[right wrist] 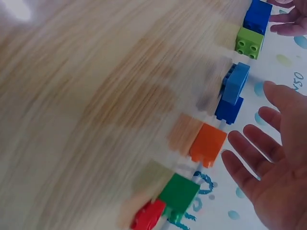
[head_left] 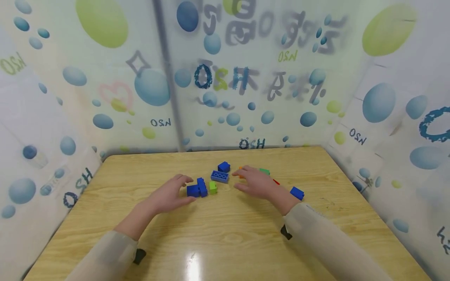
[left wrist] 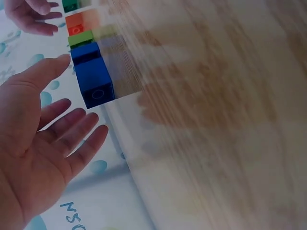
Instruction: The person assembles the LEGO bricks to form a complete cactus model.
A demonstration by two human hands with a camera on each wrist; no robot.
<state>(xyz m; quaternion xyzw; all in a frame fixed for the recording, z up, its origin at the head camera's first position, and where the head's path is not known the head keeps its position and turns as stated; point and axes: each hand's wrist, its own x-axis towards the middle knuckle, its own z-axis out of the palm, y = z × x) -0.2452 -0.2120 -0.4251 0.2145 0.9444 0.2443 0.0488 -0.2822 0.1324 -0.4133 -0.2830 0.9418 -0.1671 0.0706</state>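
My left hand (head_left: 171, 196) hovers with spread fingers beside a dark blue brick (head_left: 193, 191) and a longer blue brick (head_left: 202, 187) that touches it. A small lime green brick (head_left: 213, 187) stands just right of these. My right hand (head_left: 258, 182) reaches over the table, fingers apart and holding nothing. Near its fingertips are an orange brick (right wrist: 208, 144), a lighter blue brick (head_left: 219, 176) with studs facing me, and a dark blue brick (head_left: 224, 167) behind that. Partly hidden by the right hand are a green brick (right wrist: 179, 195) and a red piece (right wrist: 148, 215).
Another blue brick (head_left: 297, 193) lies by the right wrist. The wooden table (head_left: 218, 238) ends at a wall (head_left: 218, 125) covered by a printed sheet, with similar sheets at both sides. A dark object hangs below each cuff.
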